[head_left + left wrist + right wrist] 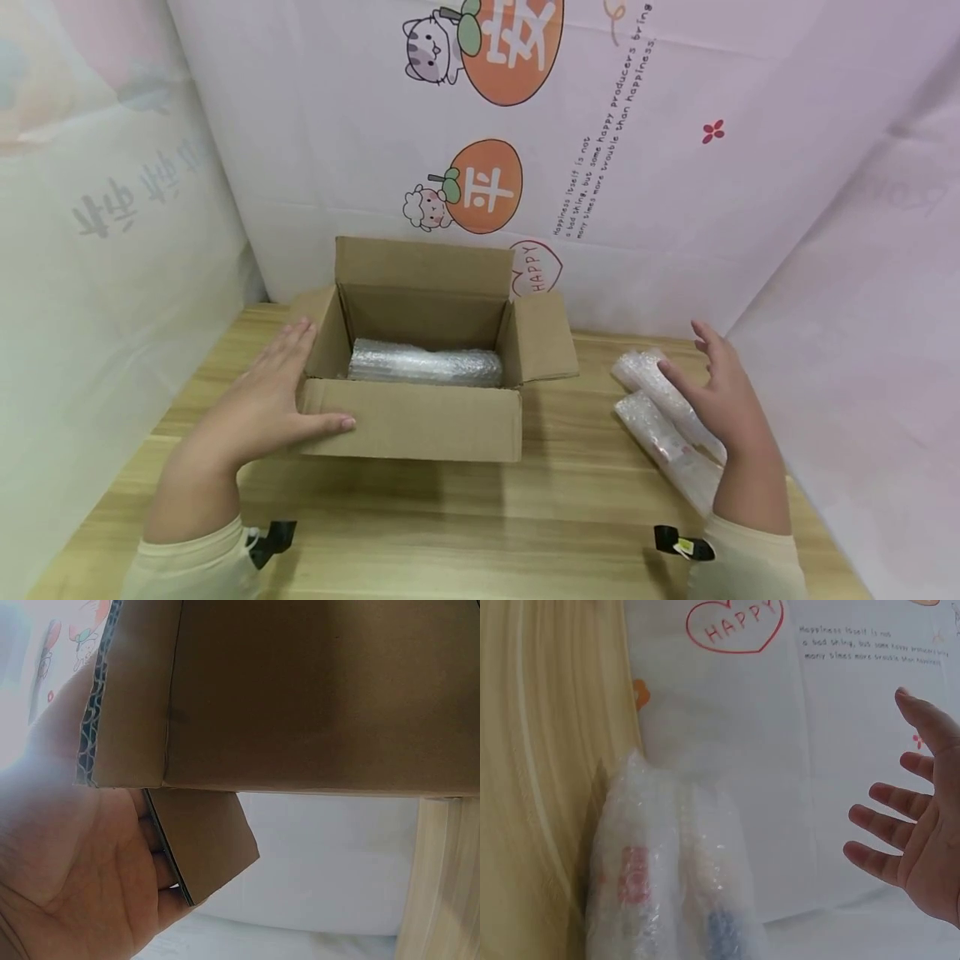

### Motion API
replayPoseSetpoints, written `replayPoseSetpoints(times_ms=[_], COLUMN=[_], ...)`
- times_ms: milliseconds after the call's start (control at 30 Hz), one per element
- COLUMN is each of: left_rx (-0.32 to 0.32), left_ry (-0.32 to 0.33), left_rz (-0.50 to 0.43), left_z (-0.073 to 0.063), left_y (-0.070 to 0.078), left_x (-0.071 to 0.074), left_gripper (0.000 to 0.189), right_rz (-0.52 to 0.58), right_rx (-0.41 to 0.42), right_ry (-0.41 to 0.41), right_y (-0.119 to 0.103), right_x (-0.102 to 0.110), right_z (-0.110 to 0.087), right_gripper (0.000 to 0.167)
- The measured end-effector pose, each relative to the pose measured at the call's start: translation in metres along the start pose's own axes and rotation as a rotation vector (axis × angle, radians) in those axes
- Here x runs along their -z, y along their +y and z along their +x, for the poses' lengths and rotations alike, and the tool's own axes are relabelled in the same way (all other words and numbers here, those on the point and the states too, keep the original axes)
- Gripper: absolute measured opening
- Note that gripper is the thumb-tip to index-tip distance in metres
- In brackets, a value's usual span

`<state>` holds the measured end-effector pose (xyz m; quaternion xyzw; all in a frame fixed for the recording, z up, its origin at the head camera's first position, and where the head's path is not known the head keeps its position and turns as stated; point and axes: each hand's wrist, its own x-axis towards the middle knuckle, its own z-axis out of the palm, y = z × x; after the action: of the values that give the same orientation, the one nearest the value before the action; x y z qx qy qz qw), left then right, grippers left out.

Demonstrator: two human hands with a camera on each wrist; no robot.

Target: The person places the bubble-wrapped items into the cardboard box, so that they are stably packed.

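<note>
An uncovered cardboard box (411, 421) has its flaps folded outward, and a bubble-wrapped cylinder (426, 364) lies inside it. My left hand (262, 400) rests at the box's left corner, its fingers straight along the left flap (322, 337) and its thumb over the front flap. In the left wrist view, that flap (204, 844) hides part of the fingers. My right hand (723, 400) is held over two bubble-wrapped packages (667, 450) on the right, with fingers spread and nothing in them. The right wrist view shows red and dark marks through the wrap of these packages (634, 877).
The box and packages are on a wood-grain table (450, 525). A white printed sheet (315, 150) stands behind the box, with more sheeting along the left and right sides. The box's right flap (546, 337) sticks out over the table.
</note>
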<state>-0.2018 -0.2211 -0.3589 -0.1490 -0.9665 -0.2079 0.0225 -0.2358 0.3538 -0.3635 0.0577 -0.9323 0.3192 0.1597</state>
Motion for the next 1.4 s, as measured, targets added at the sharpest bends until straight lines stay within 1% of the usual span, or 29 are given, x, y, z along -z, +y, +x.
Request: replayPoseSetpoints(times_ms=[133, 333, 533, 767, 1000, 1133, 1400], left_rx=[-0.003, -0.001, -0.001, -0.003, 0.003, 0.013, 0.021], left_ry=[-0.01, -0.004, 0.008, -0.012, -0.003, -0.006, -0.015], left_rz=[-0.006, -0.009, -0.007, -0.009, -0.004, -0.004, -0.002], left_z=[-0.001, -0.001, 0.001, 0.001, 0.002, 0.003, 0.004], left_y=[0.001, 0.002, 0.0, 0.0, 0.001, -0.001, -0.002], left_x=[0.0, -0.004, -0.006, -0.003, -0.003, -0.003, -0.003], left_gripper=[0.132, 0.132, 0.131, 0.132, 0.131, 0.132, 0.132], right_rz=[-0.068, -0.148, -0.212, -0.328, -0.368, -0.38, -0.384], right_rx=[-0.036, -0.048, -0.08, -0.14, -0.224, -0.229, -0.214], right_ry=[-0.022, -0.037, -0.091, -0.151, -0.25, -0.285, -0.321], right_y=[0.016, 0.04, 0.057, 0.065, 0.072, 0.074, 0.076], right_x=[0.001, -0.001, -0.007, -0.013, -0.017, -0.017, -0.018], right_z=[-0.003, -0.005, -0.003, -0.001, -0.001, 0.0, 0.002], right_gripper=[0.086, 0.088, 0.092, 0.099, 0.106, 0.108, 0.101])
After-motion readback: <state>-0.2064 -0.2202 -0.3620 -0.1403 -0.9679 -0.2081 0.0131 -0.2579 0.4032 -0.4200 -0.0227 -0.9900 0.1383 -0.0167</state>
